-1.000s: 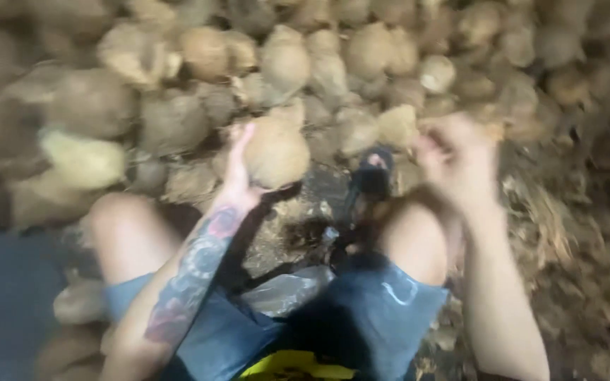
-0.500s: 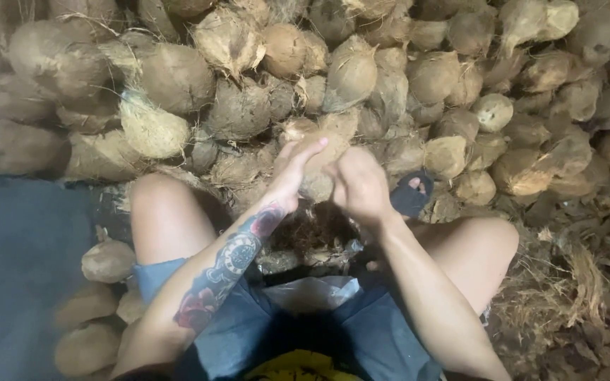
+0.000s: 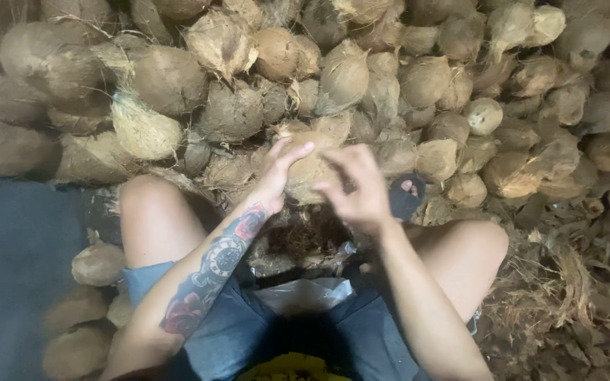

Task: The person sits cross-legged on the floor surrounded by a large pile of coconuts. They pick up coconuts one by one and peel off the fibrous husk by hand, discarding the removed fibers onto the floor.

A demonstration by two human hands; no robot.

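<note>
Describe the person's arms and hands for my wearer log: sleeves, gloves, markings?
Both arms are bare, with no sleeves in view, and both hands are ungloved. The left forearm carries a large multicoloured tattoo with red flower shapes and a round dial-like motif. The right forearm shows no markings. No rings or watch can be made out.

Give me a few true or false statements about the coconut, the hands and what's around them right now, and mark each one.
1. Both hands are on one husked coconut. True: left hand, right hand.
2. A wall of stacked coconuts rises behind it. True.
3. The right hand holds a knife. False: no tool shows.
4. The person wears long trousers. False: denim shorts, knees bare.
5. Loose husk fibre lies at the right. True.
</note>
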